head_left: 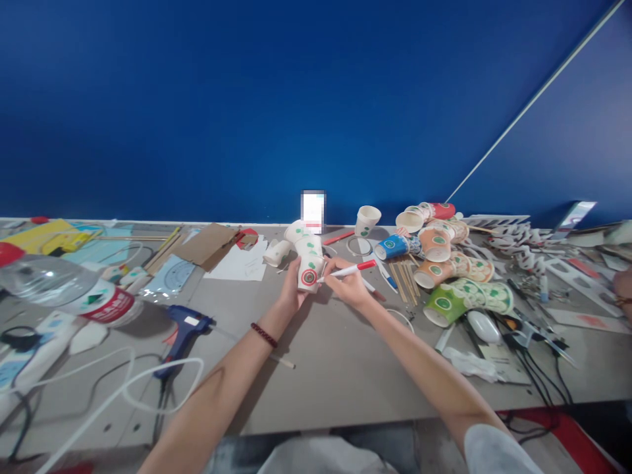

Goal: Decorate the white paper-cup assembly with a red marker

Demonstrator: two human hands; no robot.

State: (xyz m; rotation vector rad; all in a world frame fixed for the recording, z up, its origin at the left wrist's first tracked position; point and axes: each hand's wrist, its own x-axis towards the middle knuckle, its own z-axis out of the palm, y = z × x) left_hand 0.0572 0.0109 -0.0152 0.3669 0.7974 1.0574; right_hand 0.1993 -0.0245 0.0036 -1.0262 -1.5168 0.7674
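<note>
A white paper cup (307, 263) with green leaf prints is gripped by my left hand (291, 289), fingers closed round its side. Red rings surround the round emblem (309, 278) on the cup. More white cups (296, 230) line up directly behind it; whether they are joined to it I cannot tell. Pinched in my right hand (348, 284) is a white marker with a red end (364, 266), its tip at or very near the cup beside the emblem. A crumpled white cup (276, 252) lies just left of my left hand.
A blue glue gun (184, 336) and a large bottle (69, 289) lie at left, with loose cables. Coloured paper cups (444, 306) and wooden sticks (405, 282) crowd the right. A lit phone screen (313, 209) stands against the blue wall. Another person's hand (623, 289) shows far right.
</note>
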